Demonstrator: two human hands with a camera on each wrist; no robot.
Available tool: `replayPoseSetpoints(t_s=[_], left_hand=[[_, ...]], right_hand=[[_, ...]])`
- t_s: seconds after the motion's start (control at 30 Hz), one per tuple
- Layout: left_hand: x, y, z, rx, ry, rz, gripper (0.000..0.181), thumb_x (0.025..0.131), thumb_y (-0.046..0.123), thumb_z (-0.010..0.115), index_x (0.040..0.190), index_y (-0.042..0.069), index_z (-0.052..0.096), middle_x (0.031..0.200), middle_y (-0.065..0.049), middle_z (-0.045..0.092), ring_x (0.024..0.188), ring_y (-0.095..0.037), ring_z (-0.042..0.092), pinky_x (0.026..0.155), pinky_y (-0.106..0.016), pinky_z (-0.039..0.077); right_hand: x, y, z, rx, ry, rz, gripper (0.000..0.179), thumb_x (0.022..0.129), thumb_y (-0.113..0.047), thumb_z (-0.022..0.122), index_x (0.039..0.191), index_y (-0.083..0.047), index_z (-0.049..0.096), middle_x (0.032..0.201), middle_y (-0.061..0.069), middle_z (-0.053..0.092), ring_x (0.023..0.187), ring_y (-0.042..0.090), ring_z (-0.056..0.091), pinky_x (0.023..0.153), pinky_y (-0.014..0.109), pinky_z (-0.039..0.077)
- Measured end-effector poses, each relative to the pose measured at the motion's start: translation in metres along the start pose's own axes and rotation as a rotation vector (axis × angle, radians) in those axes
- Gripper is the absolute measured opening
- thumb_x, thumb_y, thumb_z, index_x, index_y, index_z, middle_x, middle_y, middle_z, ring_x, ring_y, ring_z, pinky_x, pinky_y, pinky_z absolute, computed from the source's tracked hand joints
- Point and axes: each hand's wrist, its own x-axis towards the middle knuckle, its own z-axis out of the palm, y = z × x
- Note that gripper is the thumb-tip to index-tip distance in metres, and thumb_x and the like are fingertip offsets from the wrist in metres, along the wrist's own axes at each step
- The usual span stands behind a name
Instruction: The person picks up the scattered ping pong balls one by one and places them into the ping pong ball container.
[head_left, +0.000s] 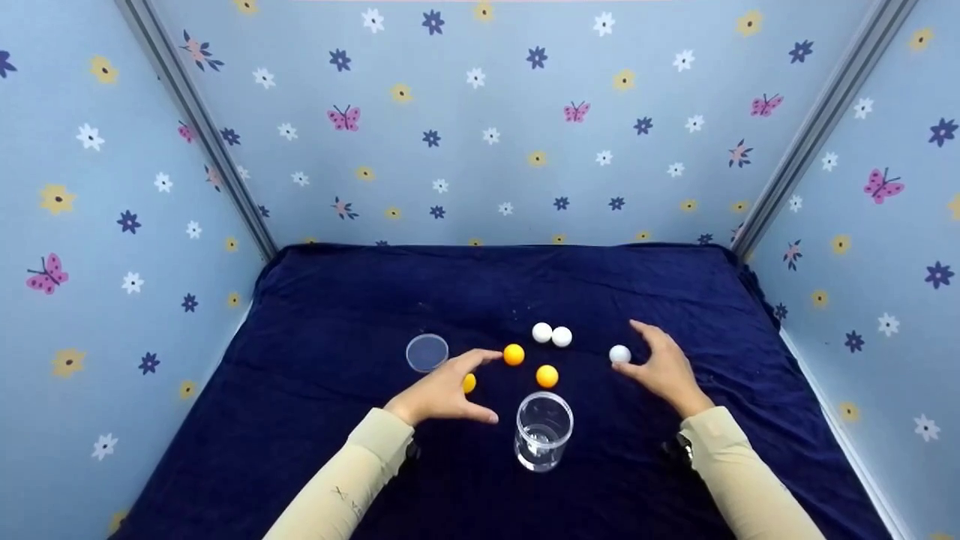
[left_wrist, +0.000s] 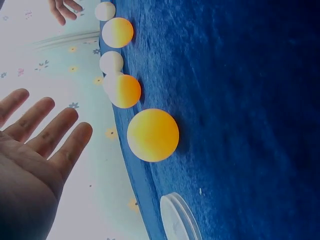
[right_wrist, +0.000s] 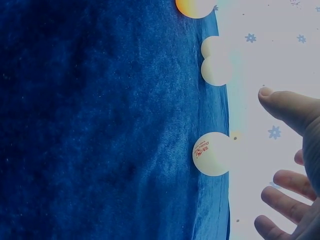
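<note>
My left hand (head_left: 442, 390) hovers with fingers spread over an orange table tennis ball (head_left: 469, 383), which it partly hides in the head view. In the left wrist view, a gap shows between that hand (left_wrist: 42, 150) and the nearest orange ball (left_wrist: 153, 135). My right hand (head_left: 664, 369) is stretched out beside a lone white table tennis ball (head_left: 619, 355). Red print marks this white ball (right_wrist: 211, 154) in the right wrist view, and the fingers are apart from it. Two more orange balls, one farther (head_left: 514, 355) and one nearer (head_left: 547, 376), lie between the hands.
Two white balls (head_left: 552, 335) sit side by side farther back. A clear jar (head_left: 544, 442) stands upright between the forearms. Left of the balls lies a round clear lid (head_left: 427, 352). Dark blue cloth (head_left: 337, 300) covers the table, with patterned walls (head_left: 480, 112) around it.
</note>
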Motion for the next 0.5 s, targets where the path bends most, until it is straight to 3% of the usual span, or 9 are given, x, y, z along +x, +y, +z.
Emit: replayPoseSetpoints(t_s=[0.2,0.5], left_hand=[[0.004,0.002,0.006,-0.072,-0.019,0.015,0.104,0.073,0.036,0.102,0.16,0.009,0.049,0.158,-0.02,0.057,0.145,-0.044,0.055,0.119,-0.061,0.046],[0.005,0.003,0.014,-0.106,-0.064,0.014,0.108,0.072,0.031,0.103,0.161,0.004,0.046,0.165,-0.014,0.052,0.15,-0.039,0.052,0.123,-0.056,0.045]], right_hand=[[0.0,0.002,0.001,-0.003,-0.014,-0.007,0.089,0.077,-0.028,0.098,0.152,0.002,0.059,0.15,0.028,0.062,0.142,0.049,0.056,0.12,0.062,0.044],[-0.003,0.005,0.005,0.015,-0.043,0.037,0.089,0.079,-0.028,0.097,0.153,0.0,0.057,0.153,0.027,0.061,0.143,0.049,0.055,0.12,0.063,0.043]])
